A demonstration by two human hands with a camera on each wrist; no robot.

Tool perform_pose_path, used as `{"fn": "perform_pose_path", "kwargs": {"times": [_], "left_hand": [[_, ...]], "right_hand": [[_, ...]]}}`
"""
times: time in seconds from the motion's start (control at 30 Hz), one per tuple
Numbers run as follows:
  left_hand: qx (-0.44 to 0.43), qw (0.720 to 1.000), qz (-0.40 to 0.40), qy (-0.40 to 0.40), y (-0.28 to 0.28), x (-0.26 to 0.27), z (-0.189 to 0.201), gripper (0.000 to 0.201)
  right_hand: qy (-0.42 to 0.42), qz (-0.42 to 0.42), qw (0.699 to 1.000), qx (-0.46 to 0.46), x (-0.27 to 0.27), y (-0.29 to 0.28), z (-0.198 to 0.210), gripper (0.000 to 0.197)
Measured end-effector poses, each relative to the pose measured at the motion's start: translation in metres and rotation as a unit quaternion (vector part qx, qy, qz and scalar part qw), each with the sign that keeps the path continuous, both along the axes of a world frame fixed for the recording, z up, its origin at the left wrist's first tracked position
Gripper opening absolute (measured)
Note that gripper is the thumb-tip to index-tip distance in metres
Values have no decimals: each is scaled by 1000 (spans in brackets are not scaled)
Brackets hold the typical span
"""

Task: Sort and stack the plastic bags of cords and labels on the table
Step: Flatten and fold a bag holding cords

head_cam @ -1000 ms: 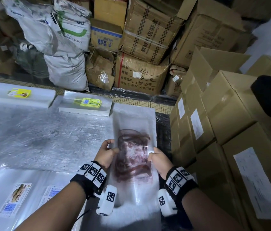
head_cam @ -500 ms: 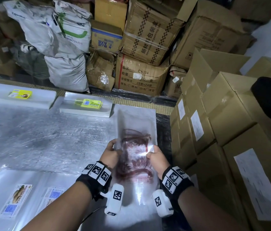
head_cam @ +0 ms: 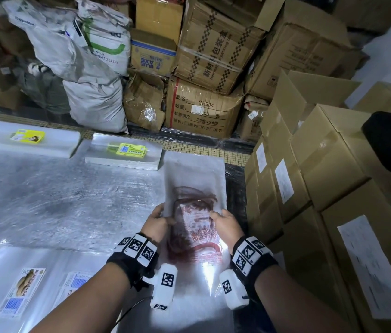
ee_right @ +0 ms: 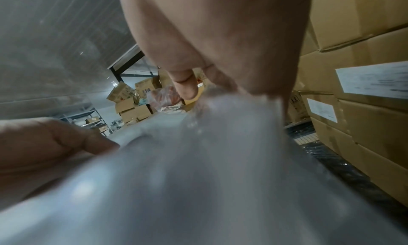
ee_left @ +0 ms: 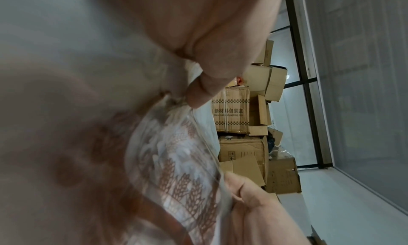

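Head view, looking down at a silver-wrapped table (head_cam: 52, 200) in a storeroom. Both hands hold one clear plastic bag (head_cam: 195, 188) over the table's right side, near its front edge. The left hand (head_cam: 157, 221) grips the bag's left edge, thumb on top and fingers curled under; the right hand (head_cam: 225, 224) grips the right edge the same way. Inside the bag: a dark red coil of cords (head_cam: 194, 203) and a label (head_cam: 200, 228) printed w/ red wheat ears. The bag's far end reaches toward the back of the table.

Left wrist view: a thumb tip (ee_left: 199, 95) pinches the plastic, wheat print (ee_left: 185, 170) visible through the film, the other hand at the lower edge. Right wrist view: mostly blurred plastic, fingers (ee_right: 187, 85) curled over its top.

Other bags on the table: two flat stacks at the back, the left stack (head_cam: 26, 140) topped w/ a yellow label, the stack beside it (head_cam: 124, 152) w/ a yellow-green label. At the front left lie more clear bags (head_cam: 28, 284) w/ printed labels showing a picture & a blue barcode.

Behind the table: grey sacks (head_cam: 81, 68) & worn cardboard boxes (head_cam: 209, 54), some w/ Chinese print. To the right, a row of plain brown boxes (head_cam: 322, 164) w/ white paper labels stands just beside the table.
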State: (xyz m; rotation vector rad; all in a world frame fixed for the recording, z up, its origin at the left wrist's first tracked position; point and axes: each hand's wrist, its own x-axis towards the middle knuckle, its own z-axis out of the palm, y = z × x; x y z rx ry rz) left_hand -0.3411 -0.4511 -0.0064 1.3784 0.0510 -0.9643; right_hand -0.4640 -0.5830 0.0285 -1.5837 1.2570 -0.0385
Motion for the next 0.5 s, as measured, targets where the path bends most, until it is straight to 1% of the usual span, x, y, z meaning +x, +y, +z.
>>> {"fn": "perform_pose_path", "kwargs": {"times": [0.13, 0.2, 0.27, 0.33, 0.4, 0.47, 0.5], "left_hand": [[-11, 1000, -16, 10, 0, 8, 4, 47], [-7, 1000, -11, 13, -2, 10, -2, 53], [12, 1000, -18, -8, -2, 8, -6, 59], [14, 999, -21, -26, -1, 4, -3, 63], [4, 999, -32, -44, -1, 0, 2, 65], [11, 995, -60, -74, -1, -4, 14, 58], [8, 995, -71, -72, -2, -4, 17, 57]], "right_hand": [[4, -5, 1000, -3, 0, 1, -5, 43], [7, -15, 1000, -1, 0, 3, -7, 45], [-1, -30, 1000, 4, 0, 6, -9, 47], [-17, -45, 999, 15, 0, 9, -10, 47], [-43, -58, 997, 30, 1, 12, -12, 53], [-73, -65, 994, 46, 3, 14, -11, 53], [-88, -61, 993, 43, 4, 15, -12, 50]]}}
